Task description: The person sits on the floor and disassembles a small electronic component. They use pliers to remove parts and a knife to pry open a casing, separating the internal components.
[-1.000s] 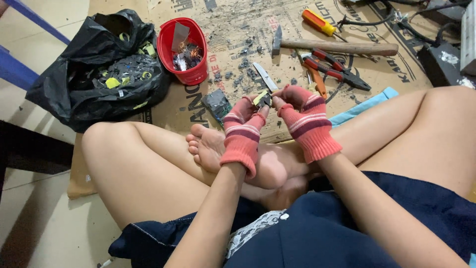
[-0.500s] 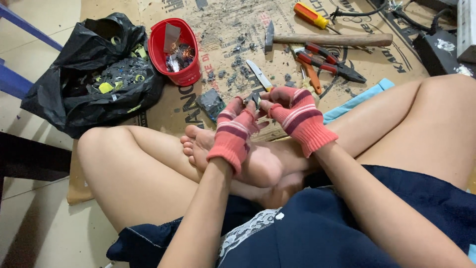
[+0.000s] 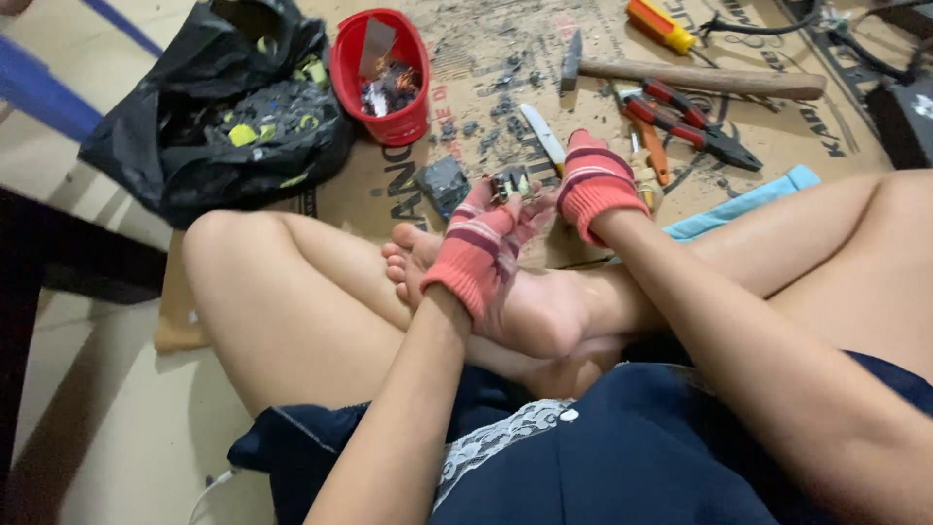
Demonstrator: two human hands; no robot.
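Observation:
I sit cross-legged on the floor, both hands in pink striped gloves. My left hand [image 3: 483, 243] holds a small dark electronic part [image 3: 509, 184] with yellowish bits, raised above my bare foot [image 3: 505, 292]. My right hand [image 3: 593, 185] is just right of the part, fingers bent down toward it and touching it; whether it grips the part is hidden. A flat grey blade-like tool [image 3: 542, 133] lies on the cardboard [image 3: 486, 68] right behind my hands.
A red bucket [image 3: 384, 68] of scrap bits and a black plastic bag [image 3: 219, 117] of parts sit at the back left. A hammer [image 3: 690, 76], red-handled pliers [image 3: 695, 122], an orange-handled tool [image 3: 649, 146] and a screwdriver [image 3: 661, 24] lie at the back right. A small dark block [image 3: 444, 183] lies near my foot.
My hands stayed together over my foot. The right hand has turned its fingers down over the part, and the view has shifted a little.

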